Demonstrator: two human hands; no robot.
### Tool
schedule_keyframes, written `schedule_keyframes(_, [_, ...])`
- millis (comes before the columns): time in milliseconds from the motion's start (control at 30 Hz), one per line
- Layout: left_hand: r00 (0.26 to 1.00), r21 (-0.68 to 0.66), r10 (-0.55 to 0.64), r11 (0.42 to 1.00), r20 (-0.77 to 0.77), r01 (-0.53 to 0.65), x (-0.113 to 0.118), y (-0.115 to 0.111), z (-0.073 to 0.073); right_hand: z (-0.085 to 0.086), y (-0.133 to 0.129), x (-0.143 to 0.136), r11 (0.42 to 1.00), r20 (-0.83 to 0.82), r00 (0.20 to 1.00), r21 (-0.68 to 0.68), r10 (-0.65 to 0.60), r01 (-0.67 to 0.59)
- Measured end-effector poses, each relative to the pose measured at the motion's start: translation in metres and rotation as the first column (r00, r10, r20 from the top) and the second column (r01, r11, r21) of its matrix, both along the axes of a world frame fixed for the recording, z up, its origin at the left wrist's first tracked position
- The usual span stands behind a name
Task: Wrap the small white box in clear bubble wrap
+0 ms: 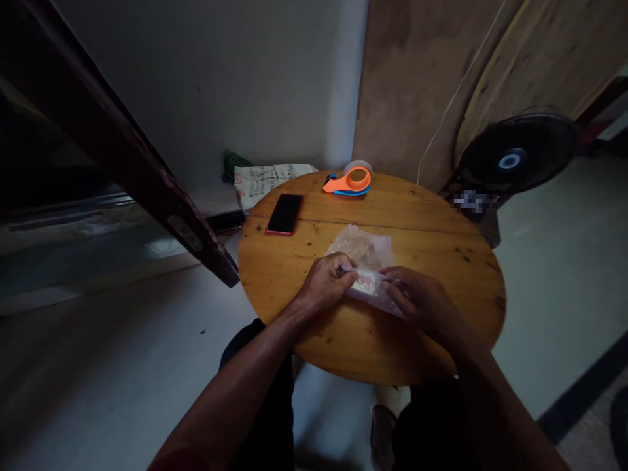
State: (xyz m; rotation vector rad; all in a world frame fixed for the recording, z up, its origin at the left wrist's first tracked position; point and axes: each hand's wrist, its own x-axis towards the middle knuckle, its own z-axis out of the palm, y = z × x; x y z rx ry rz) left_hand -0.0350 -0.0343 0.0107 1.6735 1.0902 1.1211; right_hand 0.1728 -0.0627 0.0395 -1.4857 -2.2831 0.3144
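A clear sheet of bubble wrap (358,245) lies on the round wooden table in front of me, its near part folded up between my hands. My left hand (326,281) pinches the left side of the fold between thumb and fingers. On the other side, my right hand (412,294) grips the fold's right end with its fingertips. Something small and pinkish shows faintly through the plastic between the hands; I cannot make out what it is.
An orange and blue tape dispenser (358,180) stands near the back edge of the table (417,216). To its left lies a dark-screened phone (285,214) with a red edge. A printed sack (272,180) sits behind the table, and a round black fan (515,157) is at the right.
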Motion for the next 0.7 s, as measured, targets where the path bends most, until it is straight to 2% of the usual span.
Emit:
schedule_keyframes(100, [1.0, -0.009, 0.005, 1.0, 0.001, -0.005, 0.0, 0.001, -0.001, 0.002, -0.001, 0.0, 1.0, 0.127, 0.992, -0.012, -0.002, 0.004])
schedule_keyframes(200, [1.0, -0.026, -0.004, 1.0, -0.025, 0.004, -0.001, 0.002, -0.002, 0.001, -0.001, 0.001, 0.997, 0.221, 0.973, -0.02, -0.062, 0.068])
schedule_keyframes(367, [0.997, -0.005, -0.012, 1.0, -0.07, 0.012, -0.005, 0.005, -0.005, -0.009, -0.001, 0.001, 0.988, 0.206, 0.967, 0.003, -0.15, 0.153])
schedule_keyframes(467, [0.996, 0.014, -0.012, 1.0, -0.086, 0.014, -0.005, 0.006, -0.005, -0.019, 0.0, 0.0, 0.985, 0.169, 0.971, 0.052, -0.169, 0.162])
schedule_keyframes(567, [0.996, 0.016, -0.014, 1.0, -0.091, 0.015, -0.004, 0.006, -0.004, -0.023, 0.001, -0.001, 0.984, 0.093, 0.991, 0.159, -0.1, 0.084])
schedule_keyframes(700, [0.996, -0.001, -0.022, 1.0, -0.092, 0.022, -0.004, 0.006, -0.004, -0.018, 0.0, -0.009, 0.958, 0.016, 0.999, 0.282, 0.04, -0.043])
